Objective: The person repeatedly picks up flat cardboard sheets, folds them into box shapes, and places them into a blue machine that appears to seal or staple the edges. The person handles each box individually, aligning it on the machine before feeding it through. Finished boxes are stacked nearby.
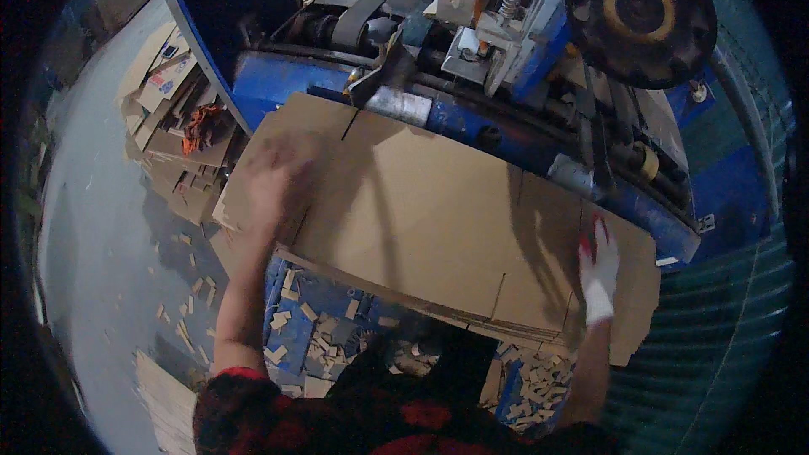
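Note:
A stack of flat, slotted brown cardboard sheets [430, 202] lies in front of me against a blue machine [286, 84]. My left hand [282, 168], bare and smeared by motion, is over the left end of the top sheet; its fingers cannot be made out. On the right part of the stack rests my right hand [600, 274], in a white glove with red fingertips. Its fingers are stretched out along the cardboard and point toward the machine. Dark slots cut into the top sheet show near both ends.
Belts and rollers [362, 29] run along the machine behind the stack. A black reel with a tan centre [640, 13] stands at the upper right. Cardboard scraps [535, 383] litter the area below. More cardboard [181, 109] is piled at the left, with an orange cloth [204, 128].

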